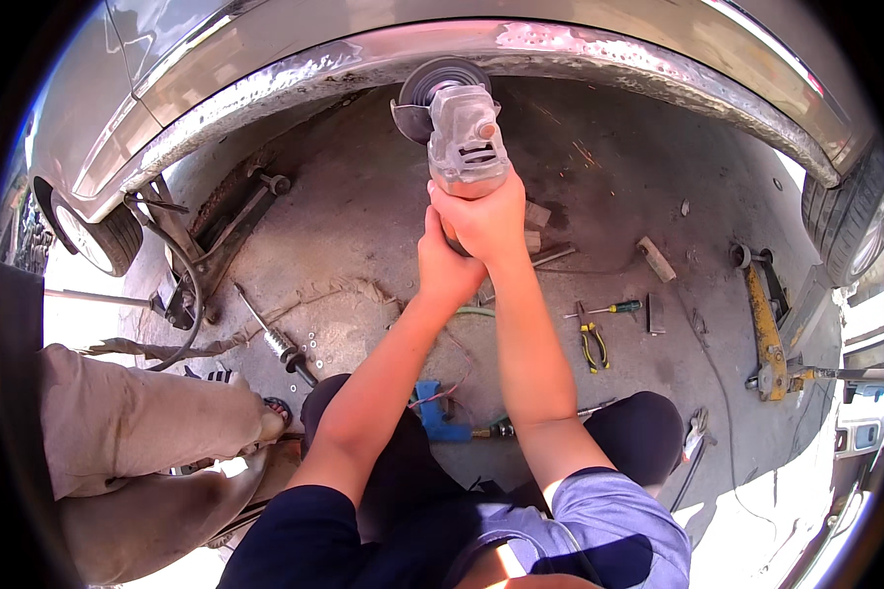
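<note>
I hold a grey angle grinder [465,135] out in front of me with both hands. My right hand [486,218] wraps the grinder's body just behind its head. My left hand [445,266] grips the rear of the grinder right below the right hand. The grinder's disc [440,79] is up against the bare, shiny lower sill [599,51] of a silver car [265,49] raised above the ground. The back of the tool is hidden by my fingers.
On the concrete lie yellow-handled pliers [593,344], a green-and-yellow screwdriver [614,309], a wood block [656,258], a blue tool [434,409] between my knees, and a shock absorber [283,346]. A yellow jack [768,339] stands right, a jack stand [192,260] left. Another person's legs [138,442] are at lower left.
</note>
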